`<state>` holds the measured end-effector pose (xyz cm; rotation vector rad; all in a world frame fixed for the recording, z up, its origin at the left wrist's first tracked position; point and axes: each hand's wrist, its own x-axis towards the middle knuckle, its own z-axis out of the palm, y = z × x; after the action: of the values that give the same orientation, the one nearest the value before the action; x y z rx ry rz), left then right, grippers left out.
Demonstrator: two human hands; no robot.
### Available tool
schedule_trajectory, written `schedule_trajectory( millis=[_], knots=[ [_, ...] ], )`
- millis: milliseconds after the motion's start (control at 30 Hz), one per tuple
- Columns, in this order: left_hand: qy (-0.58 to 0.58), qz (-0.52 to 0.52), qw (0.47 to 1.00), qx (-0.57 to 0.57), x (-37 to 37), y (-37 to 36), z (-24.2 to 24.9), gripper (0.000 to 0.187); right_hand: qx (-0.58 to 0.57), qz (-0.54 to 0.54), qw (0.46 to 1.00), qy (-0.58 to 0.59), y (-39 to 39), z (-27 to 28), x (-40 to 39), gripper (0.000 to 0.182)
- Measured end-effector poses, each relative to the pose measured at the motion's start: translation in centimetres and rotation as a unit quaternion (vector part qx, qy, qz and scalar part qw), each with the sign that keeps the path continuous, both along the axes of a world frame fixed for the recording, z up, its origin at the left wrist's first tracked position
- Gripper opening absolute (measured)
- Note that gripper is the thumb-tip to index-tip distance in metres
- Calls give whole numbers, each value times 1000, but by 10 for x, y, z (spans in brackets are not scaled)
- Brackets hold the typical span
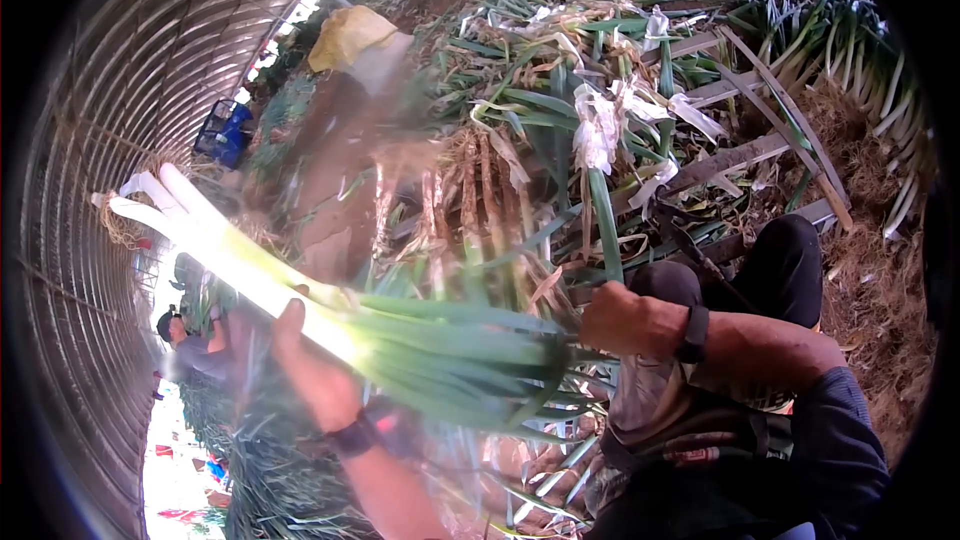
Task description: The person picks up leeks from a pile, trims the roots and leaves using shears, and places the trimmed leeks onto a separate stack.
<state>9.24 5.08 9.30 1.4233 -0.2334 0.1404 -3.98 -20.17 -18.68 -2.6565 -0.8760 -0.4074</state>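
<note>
A bunch of leeks [300,305] lies slantwise across the view, white root ends at upper left and green leaves fanning towards my lap. My left hand [318,375] is closed around the white part, its thumb on top. Near the leaf tips my right hand [628,320] is a fist. What it grips, if anything, is hidden; a dark blur lies between it and the leaves. Beyond the hands, several uncleaned leeks [475,195] with brown, dirty stalks lie on the ground.
Ahead is a heap of leaf trimmings [590,50] with wooden slats [735,155]. Cleaned leeks [850,40] line the far right. A blue crate [223,133] and yellow sack [350,38] stand farther off. Another person [195,340] is at left, near piled greens [280,470].
</note>
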Motion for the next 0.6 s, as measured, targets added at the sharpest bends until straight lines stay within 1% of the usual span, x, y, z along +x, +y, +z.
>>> schedule_trajectory(
  millis=[67,133,167,233,267,333,367,400,433,467,533,567,600],
  knots=[
    [-30,11,999,19,8,4,6,40,-14,-75,991,-111,-10,45,-12,17],
    [-66,27,996,50,18,8,10,38,59,-69,987,-134,-16,66,-6,16],
    [-90,38,993,66,25,14,11,31,67,-71,992,79,-13,96,0,13],
    [-209,31,964,163,45,25,1,30,209,-31,977,-20,3,109,11,21],
    [-227,31,957,179,55,30,-3,31,278,-9,958,-68,13,114,14,27],
    [-208,18,967,148,72,33,-11,34,199,-2,978,-56,28,107,18,44],
    [-204,19,968,143,72,29,-10,36,122,0,992,45,30,100,11,46],
    [-218,29,963,156,68,21,-6,31,43,2,989,144,32,88,2,48],
    [-233,39,957,168,63,13,-3,27,34,-18,994,106,30,77,4,42],
    [-224,58,960,157,50,-2,4,24,25,-39,996,69,28,94,4,37],
    [-232,87,955,160,48,-11,6,31,-107,-109,977,150,16,137,-8,31],
    [-250,95,947,177,53,-12,3,32,9,-147,983,-108,15,134,-7,15],
    [-268,102,938,192,56,-14,2,32,40,-135,981,-136,16,134,-6,16]
  ],
)
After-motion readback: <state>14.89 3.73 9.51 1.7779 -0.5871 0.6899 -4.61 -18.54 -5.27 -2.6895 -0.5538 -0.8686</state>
